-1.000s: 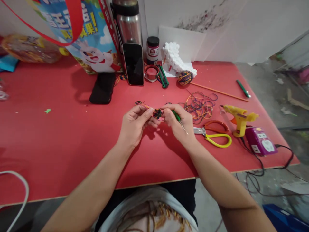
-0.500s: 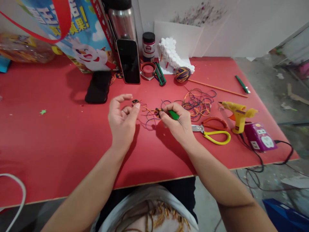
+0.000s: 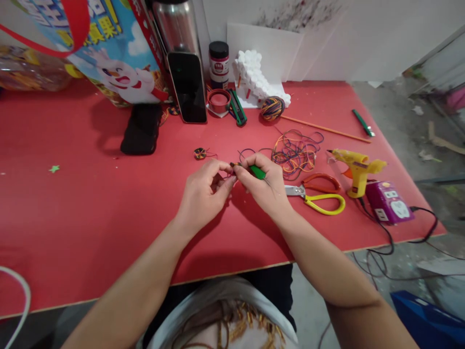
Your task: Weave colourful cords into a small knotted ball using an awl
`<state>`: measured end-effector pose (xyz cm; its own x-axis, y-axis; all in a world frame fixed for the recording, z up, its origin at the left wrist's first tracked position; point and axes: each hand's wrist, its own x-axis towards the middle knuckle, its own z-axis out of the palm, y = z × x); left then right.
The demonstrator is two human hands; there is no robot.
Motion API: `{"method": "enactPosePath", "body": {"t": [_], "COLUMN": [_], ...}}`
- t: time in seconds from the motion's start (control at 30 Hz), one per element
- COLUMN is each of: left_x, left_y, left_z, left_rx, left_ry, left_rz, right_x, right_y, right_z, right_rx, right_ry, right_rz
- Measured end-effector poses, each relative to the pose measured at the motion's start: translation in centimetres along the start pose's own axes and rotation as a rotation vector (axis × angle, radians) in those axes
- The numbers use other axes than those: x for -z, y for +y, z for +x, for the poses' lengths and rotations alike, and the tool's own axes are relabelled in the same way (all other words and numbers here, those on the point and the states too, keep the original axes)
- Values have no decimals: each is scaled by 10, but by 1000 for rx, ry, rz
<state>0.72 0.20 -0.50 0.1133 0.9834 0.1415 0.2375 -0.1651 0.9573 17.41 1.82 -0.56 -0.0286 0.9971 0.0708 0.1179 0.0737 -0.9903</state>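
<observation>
Works at a red table point(image 3: 109, 232), seen from above, with both bare hands close together over the middle. Pinches a small, dark knotted cord piece point(image 3: 235, 165) between thumb and fingers of the right hand point(image 3: 267, 182), and sets thumb and forefinger of the left hand point(image 3: 203, 189) against its left side — too small and hidden there to say for certain whether gripping any strand. Also carries a green-handled tool point(image 3: 257, 172) in the right hand, with the thin metal shaft pointing back toward the wrist; best kept angled so, clear of fingers and cord. For neat handling, hold the knotted part firm on the right, take one strand at a time on the left, and pull evenly rather than hard. Leave slack toward the loose tangle of cord point(image 3: 296, 152) beyond the right hand — and avoid snagging on the scissors point(image 3: 325, 203) near the wrist. Steer clear of the second knotted piece point(image 3: 199, 153), just beyond the left hand.
</observation>
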Motion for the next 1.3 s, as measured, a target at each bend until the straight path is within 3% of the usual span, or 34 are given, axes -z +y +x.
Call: {"method": "enactPosePath", "body": {"t": [0.23,0.37,0.57,0.7,0.83,1.0,1.3], "left_x": [0,-3,-7,-7,-8,-8,-4], "left_y": [4,1,-7,-3,-1,-4,-8], "left_z": [3,4,6,5,3,1,1], "left_rx": [125,166,134,83,3,-129,-68], "left_ry": [14,22,169,233,247,228,197], "left_rz": [-242,-313,-350,-285,-186,-9,-137], "right_x": [1,1,1,2,2,0,4], "right_y": [2,4,10,13,11,9,14], "right_z": [3,3,-1,-1,-1,0,4], "right_rx": [25,171,444,545,544,414,336], "right_ry": [24,79,-30,-51,-48,-16,-90], "right_rz": [36,-44,-296,-400,-362,-264,-151]}}
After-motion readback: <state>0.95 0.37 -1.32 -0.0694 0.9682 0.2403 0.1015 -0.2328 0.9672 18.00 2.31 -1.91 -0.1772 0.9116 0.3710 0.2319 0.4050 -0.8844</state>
